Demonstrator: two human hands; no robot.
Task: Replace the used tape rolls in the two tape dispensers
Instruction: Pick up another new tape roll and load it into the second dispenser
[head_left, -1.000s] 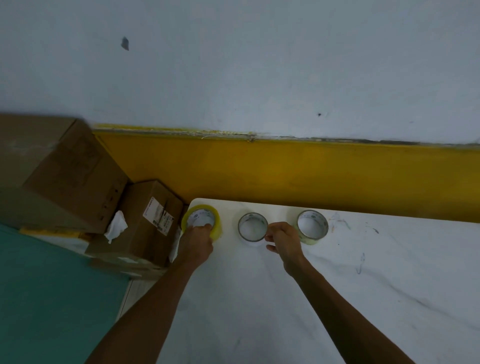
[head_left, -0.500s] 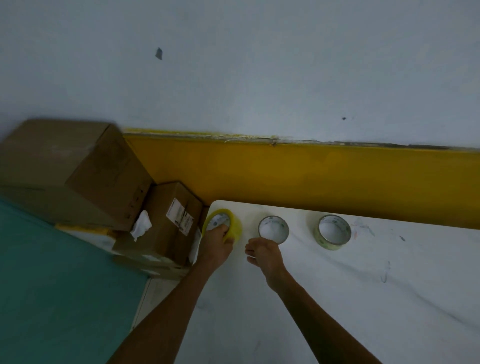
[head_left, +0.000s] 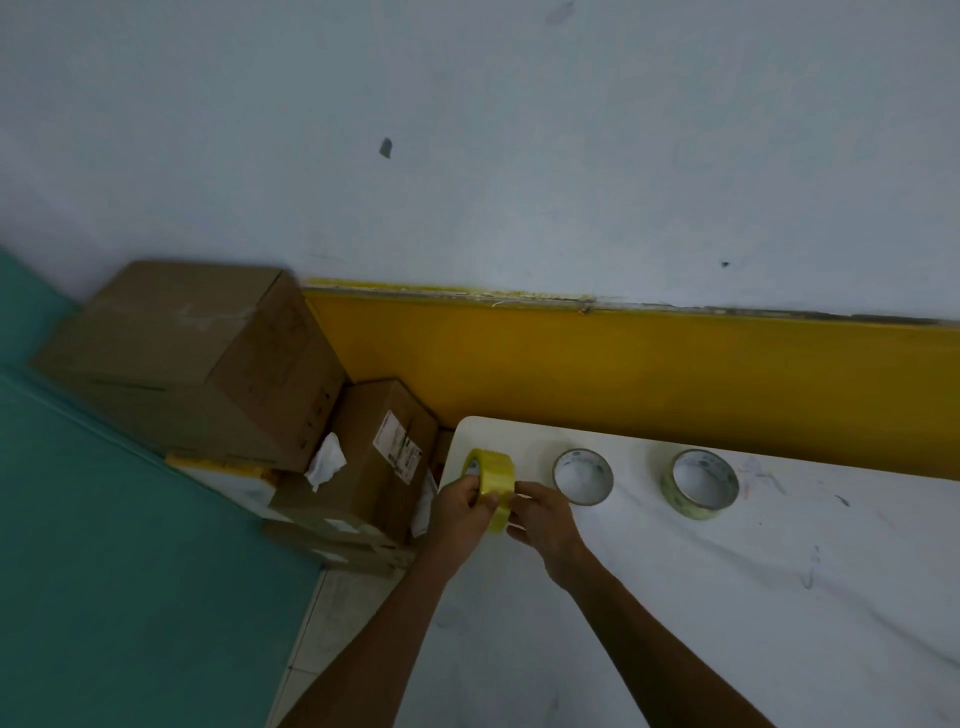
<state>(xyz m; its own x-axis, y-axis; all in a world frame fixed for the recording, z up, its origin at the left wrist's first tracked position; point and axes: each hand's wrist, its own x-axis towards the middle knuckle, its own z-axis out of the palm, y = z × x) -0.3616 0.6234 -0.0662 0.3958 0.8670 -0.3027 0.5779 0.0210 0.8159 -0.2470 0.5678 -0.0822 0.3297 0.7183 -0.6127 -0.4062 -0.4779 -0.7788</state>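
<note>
Your left hand (head_left: 462, 512) has its grip closed around the yellow tape roll (head_left: 492, 484), thumb on the outer band, holding it on edge just above the near-left corner of the tabletop (head_left: 701, 613). Your right hand (head_left: 545, 522) meets the roll from the other side, fingers pinched narrow against its lower rim. Two more rolls lie flat on the tabletop to your right: a thin, nearly spent roll (head_left: 583, 476) close by, and a pale clear roll (head_left: 700, 483) beyond it, apart from each other. The tabletop is white and marbled, with dark scuffs. Behind it runs a yellow wall band (head_left: 675, 384) under a pale wall. Cardboard boxes (head_left: 218, 364) are stacked off the left corner, beside a teal surface (head_left: 104, 571).
</note>
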